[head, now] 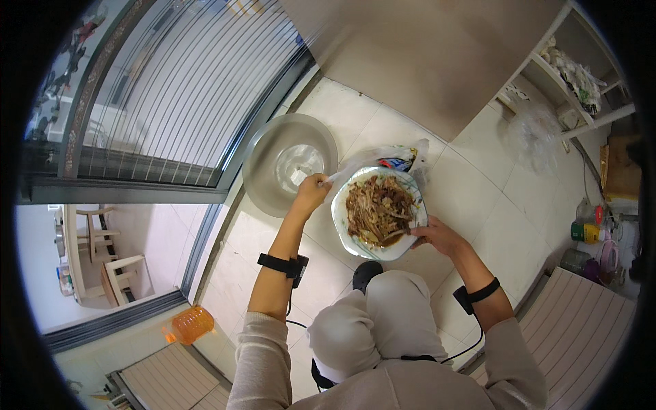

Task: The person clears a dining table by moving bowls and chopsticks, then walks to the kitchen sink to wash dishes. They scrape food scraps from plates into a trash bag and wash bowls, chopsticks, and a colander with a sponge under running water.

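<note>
My right hand point(435, 234) grips the lower right rim of a white plate point(338, 225) with a patterned edge. Shredded brown food point(379, 207) and dark sauce lie on the plate. A clear plastic bag point(359, 160) stands open-topped or crumpled behind the plate; I cannot tell which, and its lower part is hidden. Its left edge is pinched by my left hand point(311, 195). Inside the bag is some colourful packaging point(397, 163). Left of the bag a grey round basin point(261, 174) rests on the tiled floor, partly behind my left hand.
A glass sliding door point(179, 92) stands at the left, and an orange bottle point(192, 325) lies below it. A brown panel point(400, 61) is at the top. White shelves point(564, 87) hold bags at the right, with bottles point(587, 232) and a slatted cabinet front point(581, 318) below.
</note>
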### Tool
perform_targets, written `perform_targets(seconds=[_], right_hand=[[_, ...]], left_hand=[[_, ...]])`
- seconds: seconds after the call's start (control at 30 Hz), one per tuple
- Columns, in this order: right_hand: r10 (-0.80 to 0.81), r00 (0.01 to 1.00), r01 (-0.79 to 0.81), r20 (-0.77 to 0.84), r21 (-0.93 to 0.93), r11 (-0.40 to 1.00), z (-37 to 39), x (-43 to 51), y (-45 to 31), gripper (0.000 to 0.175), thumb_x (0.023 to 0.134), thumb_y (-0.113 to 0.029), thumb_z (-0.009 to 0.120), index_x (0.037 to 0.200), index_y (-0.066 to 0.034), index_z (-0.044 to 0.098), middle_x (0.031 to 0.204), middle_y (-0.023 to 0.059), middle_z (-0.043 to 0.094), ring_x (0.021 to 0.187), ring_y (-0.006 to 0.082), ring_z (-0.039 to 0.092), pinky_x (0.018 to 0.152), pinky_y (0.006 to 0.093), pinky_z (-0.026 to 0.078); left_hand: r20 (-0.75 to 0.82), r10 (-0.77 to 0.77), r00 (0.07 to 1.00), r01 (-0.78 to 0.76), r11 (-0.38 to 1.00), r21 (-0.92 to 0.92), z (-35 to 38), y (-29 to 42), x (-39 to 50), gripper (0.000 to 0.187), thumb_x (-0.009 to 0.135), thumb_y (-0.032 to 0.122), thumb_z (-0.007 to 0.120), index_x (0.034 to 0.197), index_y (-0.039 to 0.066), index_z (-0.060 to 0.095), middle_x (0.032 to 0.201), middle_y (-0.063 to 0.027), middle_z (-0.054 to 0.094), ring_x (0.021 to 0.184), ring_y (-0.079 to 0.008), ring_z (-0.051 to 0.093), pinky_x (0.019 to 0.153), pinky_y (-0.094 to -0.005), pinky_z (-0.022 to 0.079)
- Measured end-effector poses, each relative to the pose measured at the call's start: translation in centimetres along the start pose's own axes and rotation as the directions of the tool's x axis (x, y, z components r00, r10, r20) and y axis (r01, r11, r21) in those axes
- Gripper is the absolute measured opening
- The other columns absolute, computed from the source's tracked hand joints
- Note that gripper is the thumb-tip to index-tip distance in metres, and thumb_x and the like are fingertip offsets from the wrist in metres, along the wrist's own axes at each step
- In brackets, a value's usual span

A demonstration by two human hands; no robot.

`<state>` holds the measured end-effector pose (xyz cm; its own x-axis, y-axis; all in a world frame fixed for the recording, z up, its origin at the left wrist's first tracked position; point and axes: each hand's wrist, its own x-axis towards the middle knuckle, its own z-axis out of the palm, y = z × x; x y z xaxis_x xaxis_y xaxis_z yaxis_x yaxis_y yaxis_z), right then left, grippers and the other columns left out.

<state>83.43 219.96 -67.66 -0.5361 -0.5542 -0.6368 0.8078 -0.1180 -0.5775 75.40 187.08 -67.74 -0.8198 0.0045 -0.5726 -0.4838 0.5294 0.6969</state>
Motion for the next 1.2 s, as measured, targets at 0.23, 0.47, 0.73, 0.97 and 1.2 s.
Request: perform_targets(seconds=[0.23, 0.47, 0.73, 0.97, 1.2], right_hand=[[-0.058, 0.990, 0.065, -0.125, 0.047, 0.997, 1.4, 3.7, -3.6, 0.038, 0.083, -0.009, 0.054, 0.118, -0.0015, 0.041, 0.106, 0.0094, 0.056, 0.088, 0.0191, 0.058, 0.071, 0.0314, 0.052], [-0.187, 0.964, 0.216, -0.189, 0.149, 0.965, 3.7, 8.8, -8.8, 0.036, 0.084, -0.007, 0.052, 0.118, -0.0025, 0.039, 0.110, 0.0118, 0.054, 0.088, 0.0204, 0.059, 0.068, 0.0312, 0.055], [-0.200, 0.934, 0.263, -0.296, 0.195, 0.945, 4.9, 15.6, -10.0, 0.036, 0.083, -0.008, 0.054, 0.116, -0.0047, 0.040, 0.105, 0.0097, 0.054, 0.086, 0.0207, 0.057, 0.073, 0.0312, 0.049], [-0.269, 0.891, 0.351, -0.365, 0.181, 0.919, 4.7, 19.8, -8.5, 0.033, 0.084, -0.009, 0.052, 0.115, -0.0046, 0.041, 0.107, 0.0104, 0.054, 0.088, 0.0190, 0.056, 0.075, 0.0308, 0.047], [-0.299, 0.827, 0.403, -0.476, 0.131, 0.906, 1.3, 19.4, -6.5, 0.035, 0.081, -0.011, 0.058, 0.113, -0.0024, 0.044, 0.106, 0.0101, 0.055, 0.092, 0.0205, 0.055, 0.083, 0.0324, 0.042]], left_hand=[[0.117, -0.252, 0.961, 0.272, 0.768, -0.579, 0.2, -1.2, -0.9, 0.016, 0.088, 0.018, 0.051, 0.091, 0.003, 0.053, 0.071, 0.0009, 0.049, 0.057, -0.0077, 0.044, 0.056, -0.0219, 0.045], [0.127, -0.245, 0.961, 0.255, 0.619, -0.743, 0.3, 0.1, -0.8, 0.009, 0.086, 0.010, 0.052, 0.092, 0.003, 0.052, 0.072, 0.0016, 0.051, 0.055, -0.0051, 0.046, 0.064, -0.0229, 0.052], [0.105, -0.218, 0.970, 0.224, 0.645, -0.731, 1.5, 1.1, -0.3, 0.012, 0.085, 0.009, 0.053, 0.096, 0.002, 0.053, 0.071, 0.0022, 0.048, 0.057, -0.0059, 0.046, 0.070, -0.0252, 0.052], [0.135, -0.223, 0.965, 0.254, 0.683, -0.685, 1.4, 0.6, 0.5, 0.010, 0.085, 0.010, 0.055, 0.091, 0.002, 0.055, 0.068, 0.0029, 0.047, 0.058, -0.0053, 0.046, 0.071, -0.0241, 0.051], [0.037, -0.279, 0.960, 0.218, 0.655, -0.724, 0.5, 0.2, 1.4, 0.010, 0.087, 0.017, 0.053, 0.080, 0.010, 0.050, 0.067, 0.0033, 0.048, 0.057, -0.0057, 0.044, 0.068, -0.0231, 0.050]])
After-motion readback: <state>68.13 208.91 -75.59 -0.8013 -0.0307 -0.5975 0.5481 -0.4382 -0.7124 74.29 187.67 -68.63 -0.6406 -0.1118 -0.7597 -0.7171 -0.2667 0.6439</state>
